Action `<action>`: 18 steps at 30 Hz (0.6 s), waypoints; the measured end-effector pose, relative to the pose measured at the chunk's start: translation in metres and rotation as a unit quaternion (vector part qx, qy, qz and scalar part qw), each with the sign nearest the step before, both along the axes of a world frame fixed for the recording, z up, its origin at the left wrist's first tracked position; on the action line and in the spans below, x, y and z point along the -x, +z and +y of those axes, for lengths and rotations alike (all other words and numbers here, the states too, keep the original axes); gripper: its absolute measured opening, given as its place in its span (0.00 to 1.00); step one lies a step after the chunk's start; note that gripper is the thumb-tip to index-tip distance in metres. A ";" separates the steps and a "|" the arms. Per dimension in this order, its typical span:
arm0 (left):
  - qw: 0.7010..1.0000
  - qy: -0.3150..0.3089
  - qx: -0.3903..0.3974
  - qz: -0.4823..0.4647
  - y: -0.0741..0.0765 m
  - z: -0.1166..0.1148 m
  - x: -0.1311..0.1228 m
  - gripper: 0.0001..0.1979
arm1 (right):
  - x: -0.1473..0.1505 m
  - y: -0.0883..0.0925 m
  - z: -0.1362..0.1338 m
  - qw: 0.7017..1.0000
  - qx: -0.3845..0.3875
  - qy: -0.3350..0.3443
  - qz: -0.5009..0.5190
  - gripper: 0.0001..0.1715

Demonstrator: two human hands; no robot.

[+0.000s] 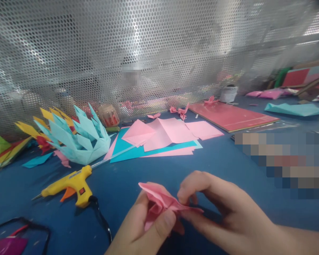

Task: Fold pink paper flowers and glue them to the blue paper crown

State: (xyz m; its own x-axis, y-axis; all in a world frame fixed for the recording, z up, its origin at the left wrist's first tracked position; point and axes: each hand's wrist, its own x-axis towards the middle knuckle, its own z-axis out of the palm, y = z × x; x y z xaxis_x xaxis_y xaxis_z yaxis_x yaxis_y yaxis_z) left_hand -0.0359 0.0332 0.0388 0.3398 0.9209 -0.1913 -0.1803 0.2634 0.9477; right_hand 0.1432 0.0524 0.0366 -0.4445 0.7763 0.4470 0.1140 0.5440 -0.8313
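Note:
A folded pink paper piece (162,201), partly shaped with pointed flaps, is held between my two hands above the blue table. My left hand (146,226) grips its lower left side, the thumb pressed across the front near the middle. On the right, the fingers and thumb of my right hand (223,209) close around the flap that sticks out that way. The underside of the paper is hidden by my hands. Beyond them lies a stack of pink paper sheets (170,131) on a blue sheet (124,147).
A yellow glue gun (69,186) with a black cord lies at left. Behind it stand a light blue folded-paper crown (90,145) and yellow paper shapes (26,129). Farther back are a red board (236,115), a white cup (228,94) and a perforated metal screen (159,46).

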 end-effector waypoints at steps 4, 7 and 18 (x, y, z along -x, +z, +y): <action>1.000 -0.012 -0.013 0.001 -0.002 -0.001 0.002 0.15 | 0.000 0.000 0.000 0.997 -0.074 -0.025 -0.022 0.17; 1.000 -0.015 -0.017 0.003 -0.001 -0.002 0.001 0.15 | 0.000 -0.001 0.002 0.996 -0.089 -0.003 -0.022 0.16; 0.999 -0.021 -0.043 0.021 0.000 -0.002 0.000 0.14 | 0.000 -0.001 -0.001 0.993 -0.109 -0.025 -0.033 0.15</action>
State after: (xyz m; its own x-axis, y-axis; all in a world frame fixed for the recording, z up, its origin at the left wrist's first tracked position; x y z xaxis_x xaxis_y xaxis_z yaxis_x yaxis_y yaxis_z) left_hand -0.0356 0.0310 0.0387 0.3709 0.9199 -0.1272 -0.1299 0.1870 0.9737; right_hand 0.1430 0.0513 0.0355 -0.4424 0.6862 0.5775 0.1955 0.7022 -0.6846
